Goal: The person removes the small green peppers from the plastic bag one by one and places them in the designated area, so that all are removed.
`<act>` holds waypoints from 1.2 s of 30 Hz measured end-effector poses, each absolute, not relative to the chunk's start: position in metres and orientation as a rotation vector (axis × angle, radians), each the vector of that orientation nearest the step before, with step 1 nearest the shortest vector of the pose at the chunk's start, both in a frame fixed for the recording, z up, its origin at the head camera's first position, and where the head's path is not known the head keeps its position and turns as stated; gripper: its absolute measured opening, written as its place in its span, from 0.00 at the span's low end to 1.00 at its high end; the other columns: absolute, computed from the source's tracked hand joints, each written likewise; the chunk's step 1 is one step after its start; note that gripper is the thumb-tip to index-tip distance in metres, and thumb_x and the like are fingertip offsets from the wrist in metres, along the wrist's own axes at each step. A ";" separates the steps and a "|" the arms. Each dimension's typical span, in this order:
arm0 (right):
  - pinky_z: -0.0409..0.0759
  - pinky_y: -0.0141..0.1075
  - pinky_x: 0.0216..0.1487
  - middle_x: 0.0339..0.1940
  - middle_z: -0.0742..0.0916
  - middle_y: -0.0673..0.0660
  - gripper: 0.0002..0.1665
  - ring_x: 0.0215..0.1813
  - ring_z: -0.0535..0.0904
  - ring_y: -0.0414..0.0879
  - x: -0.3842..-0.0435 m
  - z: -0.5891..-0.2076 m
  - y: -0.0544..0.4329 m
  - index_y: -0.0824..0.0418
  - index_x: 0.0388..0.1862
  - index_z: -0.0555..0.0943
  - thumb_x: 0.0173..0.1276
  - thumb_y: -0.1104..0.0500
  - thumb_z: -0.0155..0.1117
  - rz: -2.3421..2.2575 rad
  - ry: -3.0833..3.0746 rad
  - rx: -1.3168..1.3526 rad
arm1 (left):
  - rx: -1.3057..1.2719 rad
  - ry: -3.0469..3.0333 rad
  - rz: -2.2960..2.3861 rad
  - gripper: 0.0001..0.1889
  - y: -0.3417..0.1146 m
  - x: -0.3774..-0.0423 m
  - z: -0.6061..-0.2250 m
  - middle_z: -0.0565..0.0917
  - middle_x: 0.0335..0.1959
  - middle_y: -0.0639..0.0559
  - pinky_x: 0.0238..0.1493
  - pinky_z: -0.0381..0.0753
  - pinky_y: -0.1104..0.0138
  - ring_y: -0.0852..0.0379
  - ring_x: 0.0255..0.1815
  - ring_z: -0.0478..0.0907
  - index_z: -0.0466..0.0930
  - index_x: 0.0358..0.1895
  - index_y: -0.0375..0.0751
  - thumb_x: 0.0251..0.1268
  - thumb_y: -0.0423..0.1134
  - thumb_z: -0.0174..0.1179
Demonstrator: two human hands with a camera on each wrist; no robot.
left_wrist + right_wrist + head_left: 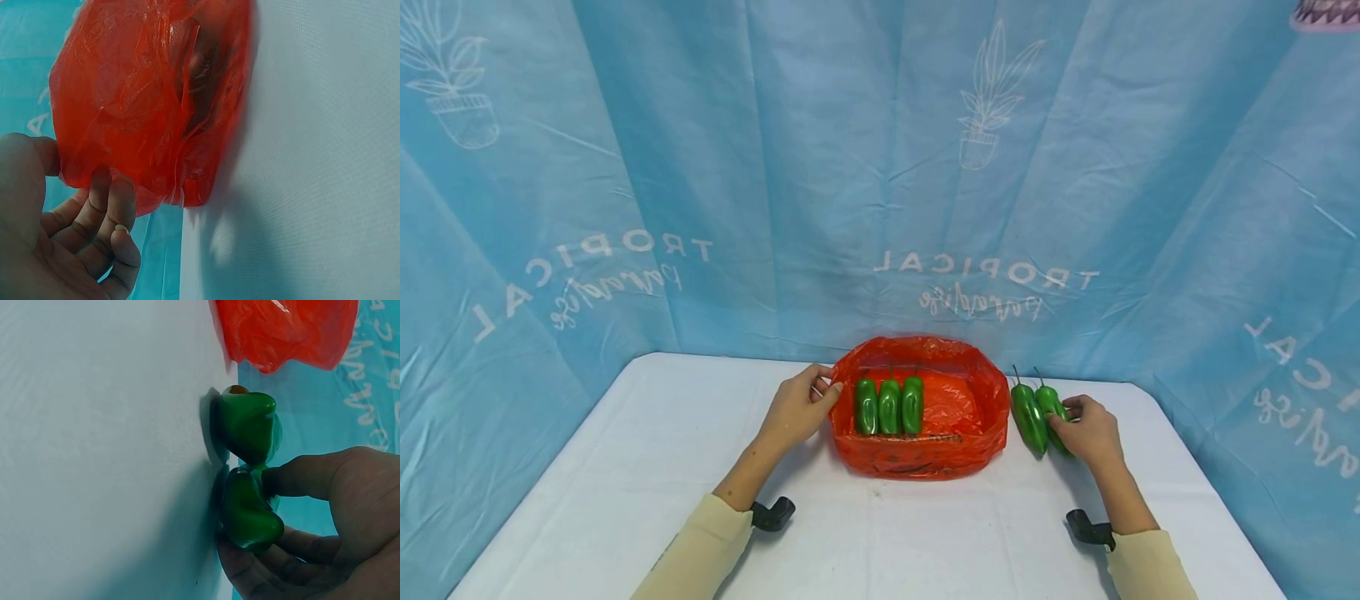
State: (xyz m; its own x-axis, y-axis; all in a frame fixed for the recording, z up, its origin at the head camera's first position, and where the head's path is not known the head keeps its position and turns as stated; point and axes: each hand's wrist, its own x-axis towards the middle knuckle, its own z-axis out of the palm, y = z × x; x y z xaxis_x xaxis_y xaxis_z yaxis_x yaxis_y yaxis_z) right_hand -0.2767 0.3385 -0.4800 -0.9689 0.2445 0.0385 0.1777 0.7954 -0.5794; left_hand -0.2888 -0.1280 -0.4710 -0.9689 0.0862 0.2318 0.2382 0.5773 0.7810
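Observation:
A red plastic bag (917, 462) stands wide open on the white table, with three green peppers (889, 408) lying side by side in its left part. At the bag's left rim my left hand (797, 408) pinches the plastic between thumb and fingers; the left wrist view shows the thumb on one side of the film (112, 112). To the right of the bag lie two more green peppers. My right hand (1090, 429) grips the outer pepper (247, 515) between thumb and fingers, while the inner pepper (1028, 417) rests right beside it, nearer the bag.
The white table (940, 542) backs onto a blue printed curtain (850, 167), which also hangs along both sides. Black wrist mounts (772, 514) sit at both wrists, just past the cream sleeves (700, 546).

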 end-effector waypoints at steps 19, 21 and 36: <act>0.85 0.57 0.52 0.54 0.84 0.77 0.31 0.55 0.83 0.69 -0.280 -0.484 0.340 0.78 0.64 0.76 0.74 0.54 0.66 0.883 -2.871 -0.332 | -0.282 -2.631 -1.351 0.15 -0.127 -0.289 -0.471 0.85 0.33 0.52 0.33 0.79 0.62 0.57 0.29 0.80 0.83 0.57 0.40 0.75 0.43 0.62; 0.85 0.57 0.52 0.54 0.84 0.77 0.31 0.55 0.83 0.69 -0.280 -0.484 0.339 0.78 0.64 0.76 0.74 0.54 0.66 0.886 -2.870 -0.329 | -0.283 -2.631 -1.348 0.15 -0.127 -0.289 -0.472 0.85 0.33 0.52 0.33 0.79 0.62 0.57 0.30 0.80 0.83 0.57 0.40 0.75 0.43 0.62; 0.84 0.59 0.54 0.57 0.84 0.76 0.33 0.58 0.82 0.69 -0.275 -0.476 0.335 0.77 0.65 0.76 0.75 0.52 0.64 0.876 -2.837 -0.321 | -0.290 -2.628 -1.331 0.16 -0.128 -0.289 -0.471 0.84 0.33 0.52 0.33 0.79 0.63 0.56 0.30 0.79 0.84 0.57 0.39 0.75 0.44 0.63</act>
State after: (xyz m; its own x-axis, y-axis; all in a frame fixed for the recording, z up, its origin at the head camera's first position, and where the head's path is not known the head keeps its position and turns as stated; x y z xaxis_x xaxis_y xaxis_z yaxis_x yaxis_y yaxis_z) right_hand -0.2753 0.3353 -0.4757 -0.9650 0.2485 0.0839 0.1579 0.8058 -0.5708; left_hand -0.2895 -0.1277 -0.4714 -0.9646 0.0914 0.2475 0.2536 0.5798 0.7743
